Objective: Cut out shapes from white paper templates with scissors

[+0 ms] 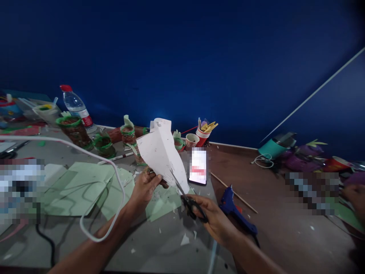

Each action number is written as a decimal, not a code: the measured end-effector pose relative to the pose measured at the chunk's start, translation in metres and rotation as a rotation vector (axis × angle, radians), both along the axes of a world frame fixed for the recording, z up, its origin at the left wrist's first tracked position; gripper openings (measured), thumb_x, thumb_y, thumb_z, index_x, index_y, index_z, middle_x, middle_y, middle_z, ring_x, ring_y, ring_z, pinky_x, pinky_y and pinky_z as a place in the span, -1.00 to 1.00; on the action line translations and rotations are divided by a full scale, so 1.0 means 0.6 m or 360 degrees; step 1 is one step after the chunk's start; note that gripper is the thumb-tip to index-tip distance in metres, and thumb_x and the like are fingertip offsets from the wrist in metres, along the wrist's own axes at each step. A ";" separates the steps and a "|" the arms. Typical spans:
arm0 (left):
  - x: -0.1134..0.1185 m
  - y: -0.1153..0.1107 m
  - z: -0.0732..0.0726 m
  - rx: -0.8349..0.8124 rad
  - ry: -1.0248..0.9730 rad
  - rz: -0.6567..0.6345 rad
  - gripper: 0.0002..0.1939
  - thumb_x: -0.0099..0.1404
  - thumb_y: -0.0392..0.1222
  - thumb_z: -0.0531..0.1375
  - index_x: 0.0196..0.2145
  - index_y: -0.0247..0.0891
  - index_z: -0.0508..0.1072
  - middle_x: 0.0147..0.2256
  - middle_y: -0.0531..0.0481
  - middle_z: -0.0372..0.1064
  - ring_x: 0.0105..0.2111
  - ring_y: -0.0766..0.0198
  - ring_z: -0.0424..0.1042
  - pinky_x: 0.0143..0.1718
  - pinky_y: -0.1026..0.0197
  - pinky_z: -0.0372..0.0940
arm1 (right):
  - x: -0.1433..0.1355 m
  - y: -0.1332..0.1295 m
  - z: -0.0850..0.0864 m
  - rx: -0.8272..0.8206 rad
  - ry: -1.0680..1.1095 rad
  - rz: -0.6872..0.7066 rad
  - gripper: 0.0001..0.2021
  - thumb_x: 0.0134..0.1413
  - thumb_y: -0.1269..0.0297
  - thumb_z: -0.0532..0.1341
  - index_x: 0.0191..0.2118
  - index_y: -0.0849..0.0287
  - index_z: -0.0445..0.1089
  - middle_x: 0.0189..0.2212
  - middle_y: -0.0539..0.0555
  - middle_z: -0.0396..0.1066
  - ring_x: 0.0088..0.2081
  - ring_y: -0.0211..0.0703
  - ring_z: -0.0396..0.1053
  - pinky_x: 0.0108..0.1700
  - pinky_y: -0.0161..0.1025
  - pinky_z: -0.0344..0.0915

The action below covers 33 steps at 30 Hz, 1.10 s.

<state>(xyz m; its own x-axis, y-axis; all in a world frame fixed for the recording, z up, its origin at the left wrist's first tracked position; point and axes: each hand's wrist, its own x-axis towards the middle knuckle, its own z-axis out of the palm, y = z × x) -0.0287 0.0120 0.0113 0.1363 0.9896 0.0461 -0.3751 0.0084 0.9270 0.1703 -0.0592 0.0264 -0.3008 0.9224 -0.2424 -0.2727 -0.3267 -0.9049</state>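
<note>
A curved white sheet of paper [164,150] stands up in the middle of the view, its lower edge pinched between the thumb and fingers of my left hand [148,182]. My right hand [209,215] is closed round the black handles of a pair of scissors [194,209]. The scissor blades point up and to the left and lie against the lower part of the white paper. Under the paper is a light green sheet [167,201] on the grey table [159,243], with small white scraps scattered nearby.
A lit phone [198,167] stands behind my right hand. Right of it are a blue glue gun [236,211] and a thin stick [234,192]. Brown-green pots [75,131], a bottle [76,106] and cups line the back. A white cable [119,182] loops over my left forearm. Another person's hand [355,194] is far right.
</note>
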 end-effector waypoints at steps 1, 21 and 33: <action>0.001 -0.001 0.000 0.0010 0.0029 -0.0017 -0.71 0.05 -0.16 0.28 -0.30 -0.31 0.32 -0.51 0.04 0.42 -0.58 0.30 0.39 -0.48 0.23 0.30 | -0.002 0.000 0.000 0.0006 -0.0026 0.0010 -0.65 -0.19 0.10 0.38 -0.22 0.12 0.52 -0.44 -0.01 0.38 -0.41 -0.34 0.24 -0.33 -0.42 0.16; 0.008 0.000 -0.006 0.0067 -0.0060 -0.0074 -0.69 0.02 -0.18 0.27 -0.29 -0.29 0.29 -0.53 0.09 0.36 -0.65 0.36 0.33 -0.60 0.25 0.29 | -0.014 0.004 0.003 0.0328 -0.0379 0.0109 -0.60 -0.09 -0.03 0.28 -0.21 0.18 0.48 -0.46 0.01 0.30 -0.44 -0.28 0.16 -0.38 -0.35 0.14; 0.006 -0.004 -0.015 0.0131 -0.0032 -0.0161 -0.73 0.10 -0.20 0.23 -0.25 -0.27 0.27 -0.48 0.08 0.34 -0.59 0.38 0.32 -0.58 0.28 0.30 | 0.005 0.004 -0.026 0.0356 -0.0681 0.0182 -0.70 -0.03 0.30 0.21 -0.10 0.12 0.42 -0.44 0.02 0.38 -0.40 -0.21 0.29 -0.32 -0.29 0.26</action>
